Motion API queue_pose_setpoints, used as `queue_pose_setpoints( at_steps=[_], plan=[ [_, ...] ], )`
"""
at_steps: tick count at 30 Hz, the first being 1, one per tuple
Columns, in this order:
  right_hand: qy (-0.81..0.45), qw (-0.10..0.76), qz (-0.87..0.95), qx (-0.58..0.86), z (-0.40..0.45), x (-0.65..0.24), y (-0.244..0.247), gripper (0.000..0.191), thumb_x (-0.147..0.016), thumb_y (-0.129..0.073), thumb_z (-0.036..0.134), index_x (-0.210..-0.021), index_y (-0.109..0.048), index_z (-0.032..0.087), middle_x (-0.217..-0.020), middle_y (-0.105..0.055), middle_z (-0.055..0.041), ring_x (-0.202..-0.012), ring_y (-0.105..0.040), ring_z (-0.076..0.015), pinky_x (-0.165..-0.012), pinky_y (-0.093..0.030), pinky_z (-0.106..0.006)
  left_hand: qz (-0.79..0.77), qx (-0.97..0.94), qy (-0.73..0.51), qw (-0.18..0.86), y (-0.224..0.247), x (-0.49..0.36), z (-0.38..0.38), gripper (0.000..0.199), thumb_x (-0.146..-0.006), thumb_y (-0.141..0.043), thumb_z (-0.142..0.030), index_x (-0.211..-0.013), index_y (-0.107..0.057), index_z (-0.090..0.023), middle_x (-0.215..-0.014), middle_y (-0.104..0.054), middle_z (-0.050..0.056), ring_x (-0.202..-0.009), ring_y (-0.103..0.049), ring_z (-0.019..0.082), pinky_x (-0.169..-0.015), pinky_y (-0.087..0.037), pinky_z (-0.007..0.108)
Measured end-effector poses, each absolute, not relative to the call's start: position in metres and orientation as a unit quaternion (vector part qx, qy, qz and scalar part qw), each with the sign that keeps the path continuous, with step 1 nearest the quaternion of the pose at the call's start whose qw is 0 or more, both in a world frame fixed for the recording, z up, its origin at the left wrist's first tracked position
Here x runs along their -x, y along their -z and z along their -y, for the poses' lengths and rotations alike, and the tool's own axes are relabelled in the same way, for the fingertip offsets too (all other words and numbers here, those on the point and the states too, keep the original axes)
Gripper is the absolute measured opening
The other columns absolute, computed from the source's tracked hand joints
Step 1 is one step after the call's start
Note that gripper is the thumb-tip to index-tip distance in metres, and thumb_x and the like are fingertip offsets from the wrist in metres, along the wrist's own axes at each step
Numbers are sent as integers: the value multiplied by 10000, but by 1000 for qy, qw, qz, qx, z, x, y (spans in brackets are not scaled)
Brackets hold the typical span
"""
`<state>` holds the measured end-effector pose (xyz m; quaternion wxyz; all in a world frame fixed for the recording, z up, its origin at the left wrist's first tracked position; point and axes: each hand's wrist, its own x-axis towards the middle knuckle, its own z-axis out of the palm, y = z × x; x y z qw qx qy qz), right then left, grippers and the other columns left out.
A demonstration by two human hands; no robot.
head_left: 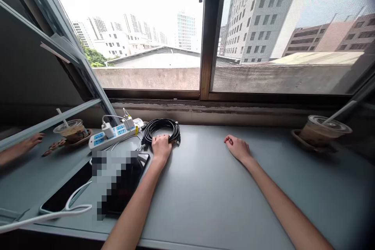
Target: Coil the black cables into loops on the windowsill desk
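My left hand (161, 147) lies over the near edge of a coiled black cable (160, 122), its fingers bent onto the loops. The coil lies flat on the desk, with connector ends showing at its sides. Left of it is a white power strip (115, 134) with blue sockets and white chargers plugged in. My right hand (238, 148) rests on the desk well apart from the coil, its fingers curled in, with nothing visible in them.
A grey desk (202, 187) stands below a window. Dark-screened devices (68, 187), partly pixelated, and a white cable (43, 217) lie at left. Iced drinks stand at right (324, 131) and left (73, 131). Beyond a metal frame (88, 66), another person's hand (31, 140) shows.
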<state>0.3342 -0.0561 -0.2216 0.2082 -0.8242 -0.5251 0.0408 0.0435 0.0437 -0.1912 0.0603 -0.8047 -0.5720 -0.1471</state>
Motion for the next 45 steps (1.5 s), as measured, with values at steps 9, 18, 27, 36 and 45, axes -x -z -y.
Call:
queue_pose_setpoints(
  at_steps=[9, 18, 27, 36, 45],
  plan=[
    [-41, 213, 529, 821, 57, -333, 220, 206, -803, -412, 233, -829, -616, 244, -692, -625, 5, -618, -517, -135, -541, -267, -225, 573, 803, 162, 3, 180, -33, -43, 236, -778, -530, -314, -937, -673, -215, -940, -674, 74, -950, -579, 248, -834, -369, 346],
    [-53, 216, 522, 823, 57, -333, 219, 193, -801, -416, 236, -828, -606, 249, -702, -622, 10, -633, -520, -138, -548, -266, -231, 534, 815, 215, -66, 171, -19, -47, 241, -786, -528, -371, -906, -693, -242, -997, -679, 9, -946, -599, 211, -852, -390, 319],
    [-46, 220, 529, 818, 56, -330, 216, 178, -852, -436, 227, -862, -611, 194, -701, -608, 11, -622, -518, -116, -604, -351, -248, 564, 696, 445, -19, 164, -20, -52, 344, -907, -272, -301, -1102, -485, -115, -1138, -576, 168, -1101, -510, 252, -929, -365, 398],
    [-52, 220, 530, 817, 52, -331, 216, 271, -894, -450, 370, -916, -597, 143, -788, -605, -13, -721, -569, -120, -735, -460, -325, 302, 592, 742, -91, 140, -41, -23, 180, -920, -297, -355, -909, -362, -188, -905, -608, 78, -707, -628, 148, -658, -511, 311],
    [-52, 209, 536, 816, 52, -331, 215, 270, -894, -454, 369, -947, -589, 141, -843, -607, -25, -759, -574, -125, -747, -466, -331, 233, 749, 617, -68, 168, -59, 7, 75, -851, -437, -211, -802, -381, -203, -550, -550, -40, -422, -509, 95, -429, -401, 201]
  ],
)
